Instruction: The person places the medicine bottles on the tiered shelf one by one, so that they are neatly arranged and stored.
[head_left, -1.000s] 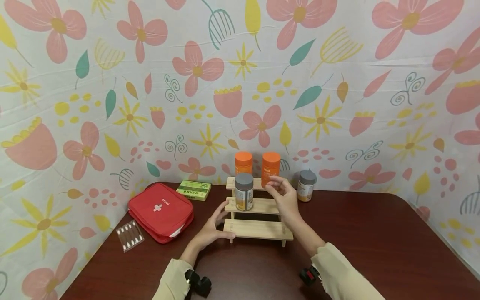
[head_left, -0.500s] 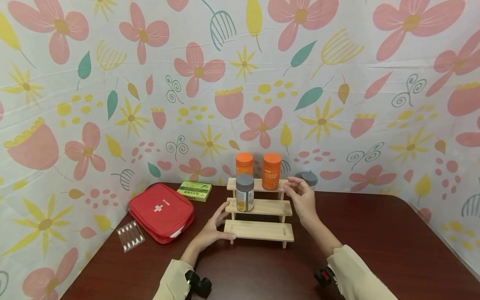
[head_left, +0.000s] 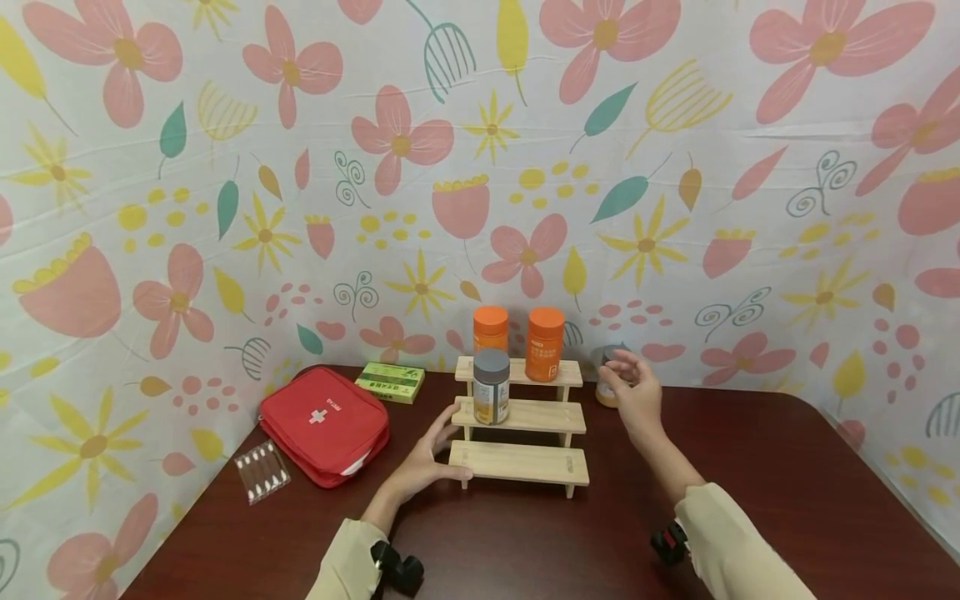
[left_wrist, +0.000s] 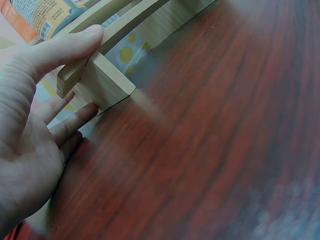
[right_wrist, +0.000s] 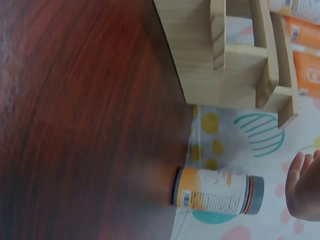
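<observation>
A three-step wooden display rack [head_left: 517, 462] stands on the table. My left hand [head_left: 423, 462] grips its left end, the thumb lying on the lowest step and the fingers at the side. Two orange bottles, the right one [head_left: 543, 350] and the left one [head_left: 490, 327], stand on the top step. On the middle step stands a grey-lidded bottle [head_left: 491, 396]. My right hand [head_left: 637, 400], holding nothing, is right of the rack and partly covers a second grey-lidded bottle in the head view. In the right wrist view, fingertips [right_wrist: 295, 167] are apart from that bottle's [right_wrist: 215, 190] lid.
A red first-aid pouch [head_left: 322, 425], a green-yellow box [head_left: 390, 382] and a clear pack of cotton swabs [head_left: 261, 472] lie left of the rack. A flower-printed cloth [head_left: 480, 167] hangs behind the dark table [head_left: 750, 483].
My right hand has let go of the right orange bottle, leaving it on the top step, and has moved right to the second grey-lidded bottle. My left hand stays on the rack.
</observation>
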